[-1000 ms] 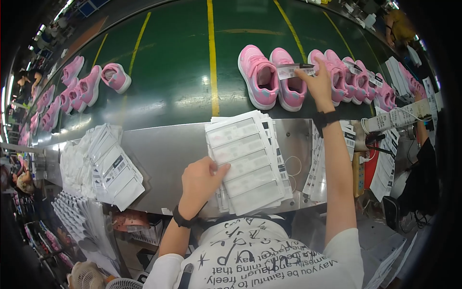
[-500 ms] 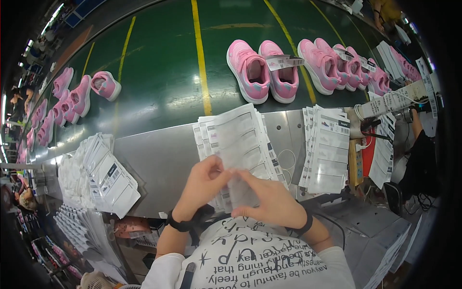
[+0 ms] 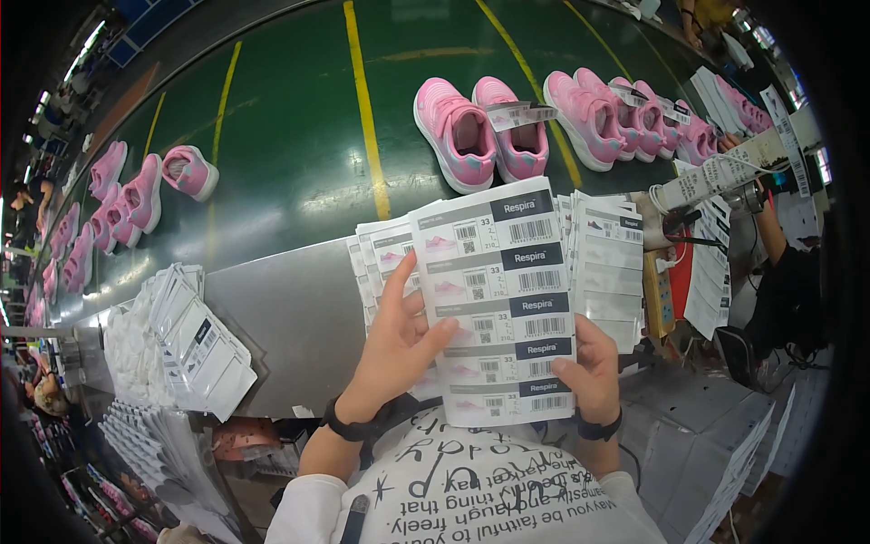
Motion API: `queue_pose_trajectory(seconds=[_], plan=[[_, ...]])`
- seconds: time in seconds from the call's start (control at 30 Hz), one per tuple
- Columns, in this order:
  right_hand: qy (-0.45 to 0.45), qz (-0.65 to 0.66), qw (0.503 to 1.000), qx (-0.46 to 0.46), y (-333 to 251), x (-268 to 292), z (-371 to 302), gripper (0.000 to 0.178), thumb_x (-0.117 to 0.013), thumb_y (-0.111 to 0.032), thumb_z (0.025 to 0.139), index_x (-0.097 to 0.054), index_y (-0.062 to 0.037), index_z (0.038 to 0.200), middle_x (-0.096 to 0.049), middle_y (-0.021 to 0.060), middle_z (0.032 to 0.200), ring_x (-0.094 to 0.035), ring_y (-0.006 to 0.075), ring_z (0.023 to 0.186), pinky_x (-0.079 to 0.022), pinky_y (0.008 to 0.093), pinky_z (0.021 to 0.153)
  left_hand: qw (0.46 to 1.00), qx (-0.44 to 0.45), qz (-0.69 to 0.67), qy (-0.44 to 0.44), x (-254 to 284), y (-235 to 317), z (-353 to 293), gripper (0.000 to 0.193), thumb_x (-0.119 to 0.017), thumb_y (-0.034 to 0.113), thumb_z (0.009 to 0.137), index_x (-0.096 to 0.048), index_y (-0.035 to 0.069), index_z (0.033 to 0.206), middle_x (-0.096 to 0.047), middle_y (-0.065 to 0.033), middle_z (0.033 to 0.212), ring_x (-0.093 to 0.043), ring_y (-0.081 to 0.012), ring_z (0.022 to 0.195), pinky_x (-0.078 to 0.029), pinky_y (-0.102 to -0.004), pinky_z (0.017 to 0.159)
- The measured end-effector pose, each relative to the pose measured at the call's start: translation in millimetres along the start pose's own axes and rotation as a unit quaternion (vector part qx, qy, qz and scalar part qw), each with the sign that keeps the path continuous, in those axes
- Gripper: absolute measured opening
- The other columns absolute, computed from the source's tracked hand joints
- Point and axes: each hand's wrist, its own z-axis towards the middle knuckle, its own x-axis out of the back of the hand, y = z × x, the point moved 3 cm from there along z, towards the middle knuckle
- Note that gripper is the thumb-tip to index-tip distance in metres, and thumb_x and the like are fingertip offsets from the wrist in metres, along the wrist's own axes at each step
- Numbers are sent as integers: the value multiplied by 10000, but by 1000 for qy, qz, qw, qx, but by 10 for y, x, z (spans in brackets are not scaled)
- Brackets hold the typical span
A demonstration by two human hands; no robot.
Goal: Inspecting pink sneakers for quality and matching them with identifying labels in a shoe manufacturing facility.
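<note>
A white sheet of shoe labels (image 3: 494,304), printed with dark blocks, barcodes and small pink shoe pictures, is held up in front of me. My left hand (image 3: 390,349) grips its left edge, thumb on the front and index finger stretched up along the side. On the right edge, lower down, my right hand (image 3: 594,367) pinches the sheet with its thumb in front; most of its other fingers are behind the paper. Partly hidden behind the sheet lies a stack of similar label sheets (image 3: 370,263) on the metal ledge (image 3: 290,317).
Beyond the ledge runs a green conveyor belt (image 3: 290,136) with yellow lines. Pink sneakers (image 3: 453,136) stand on it, some with tags; several more sneakers (image 3: 140,199) are at left. Label stacks lie left (image 3: 204,354) and right (image 3: 607,272). A power strip (image 3: 659,295) is at right.
My hands were close together over the stack, fingers at a pale sheet. Now they are apart, holding a sheet with its printed side showing. The view has shifted slightly.
</note>
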Motion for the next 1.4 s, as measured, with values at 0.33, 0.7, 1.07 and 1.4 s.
queue_pose_trajectory(seconds=[0.33, 0.7, 1.07, 1.4], plan=[[36, -513, 844, 153, 531, -121, 396, 552, -696, -190, 887, -500, 54, 1342, -531, 241, 1345, -517, 418, 1197, -425, 454, 1024, 878, -70, 449, 154, 575, -117, -237, 683, -604, -8, 907, -276, -28, 1506, -620, -220, 1289, -655, -250, 1096, -516, -312, 850], [-29, -417, 908, 4, 684, -388, 358, 1023, -740, -314, 868, -76, 129, 1508, -261, 383, 1515, -290, 484, 1430, -269, 469, 1167, 819, -56, 555, 134, 750, -313, -516, 854, -718, 204, 873, -219, -103, 1494, -382, -276, 1435, -376, -381, 1300, -302, -454, 1095], [-79, -329, 940, -35, 539, -409, 425, 1011, -736, -168, 832, -59, 91, 1538, -381, 328, 1482, -412, 392, 1384, -325, 400, 1132, 853, 20, 520, 47, 609, -440, -438, 1171, -782, 418, 800, -26, -141, 1497, -210, -348, 1492, -191, -450, 1354, -147, -543, 1133], [-77, -453, 885, 79, 892, -344, 273, 1176, -802, -288, 790, 39, 119, 1504, 29, 414, 1550, 57, 541, 1473, -105, 588, 1187, 849, -57, 520, 75, 253, -561, -385, 1268, -821, 423, 733, 21, -158, 1482, -35, -465, 1483, -141, -566, 1331, -143, -634, 1107]])
